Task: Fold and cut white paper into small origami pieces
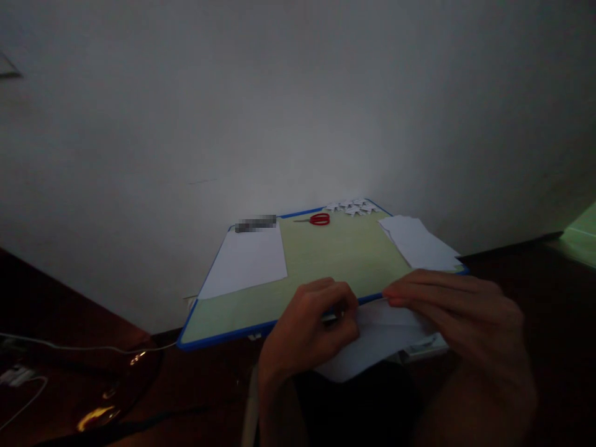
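Note:
My left hand (311, 323) is curled closed, pinching the edge of a white sheet of paper (372, 344) at the near edge of a green board with a blue rim (233, 335). My right hand (459, 307) lies on the same sheet, fingers together and pressed along its top edge. The sheet hangs off the board toward me. Red-handled scissors (318, 218) lie at the board's far edge, well beyond both hands.
A white sheet (246, 261) lies on the board's left part and a small stack of white paper (419, 242) on its right. Several small cut paper shapes (354, 207) sit at the far right corner. A white wall stands behind. White cables (69, 347) cross the dark floor at left.

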`<state>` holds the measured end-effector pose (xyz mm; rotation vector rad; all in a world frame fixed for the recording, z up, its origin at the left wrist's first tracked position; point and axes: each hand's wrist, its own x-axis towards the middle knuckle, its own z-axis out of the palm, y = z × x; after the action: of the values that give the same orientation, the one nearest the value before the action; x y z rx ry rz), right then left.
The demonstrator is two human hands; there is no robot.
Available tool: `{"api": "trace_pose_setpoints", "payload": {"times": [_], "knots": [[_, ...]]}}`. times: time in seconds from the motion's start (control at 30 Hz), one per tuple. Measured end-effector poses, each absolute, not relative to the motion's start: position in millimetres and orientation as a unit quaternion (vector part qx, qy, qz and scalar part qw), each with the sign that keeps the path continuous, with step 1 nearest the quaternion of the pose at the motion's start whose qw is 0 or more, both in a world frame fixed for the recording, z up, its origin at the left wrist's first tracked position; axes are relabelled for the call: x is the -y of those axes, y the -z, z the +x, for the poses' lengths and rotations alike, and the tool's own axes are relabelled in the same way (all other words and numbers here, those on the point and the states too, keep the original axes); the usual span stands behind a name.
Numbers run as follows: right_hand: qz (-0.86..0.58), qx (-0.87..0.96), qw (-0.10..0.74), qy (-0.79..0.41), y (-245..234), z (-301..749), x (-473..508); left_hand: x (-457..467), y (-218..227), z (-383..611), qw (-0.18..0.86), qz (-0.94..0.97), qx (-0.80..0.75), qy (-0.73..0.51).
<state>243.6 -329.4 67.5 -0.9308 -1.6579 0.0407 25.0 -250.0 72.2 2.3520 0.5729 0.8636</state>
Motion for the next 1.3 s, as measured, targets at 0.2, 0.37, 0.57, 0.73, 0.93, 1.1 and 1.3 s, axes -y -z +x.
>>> {"api": "trace_pose_setpoints", "payload": {"times": [0.2,0.37,0.57,0.73,0.93,1.1,1.3], "knots": [[-0.412,0.646,0.641,0.032,-58,255,333,249,-72,12,0.276,0.873,-0.24,-0.321],[-0.394,0.629,0.668,0.059,-58,253,332,250,-72,6,0.28,0.879,-0.225,-0.314],[-0.388,0.592,0.701,0.086,-55,260,328,248,-69,-2,0.266,0.871,-0.249,-0.329],[-0.397,0.52,0.741,0.147,-42,273,326,245,-67,-19,0.246,0.856,-0.279,-0.36],[-0.489,0.333,0.793,0.143,-31,277,317,234,-65,-46,0.201,0.818,-0.37,-0.392],[-0.515,0.282,0.8,0.126,-27,278,303,224,-63,-56,0.158,0.735,-0.454,-0.478],[-0.541,0.351,0.759,0.088,-32,264,293,232,-63,-35,0.248,0.773,-0.328,-0.483]]}}
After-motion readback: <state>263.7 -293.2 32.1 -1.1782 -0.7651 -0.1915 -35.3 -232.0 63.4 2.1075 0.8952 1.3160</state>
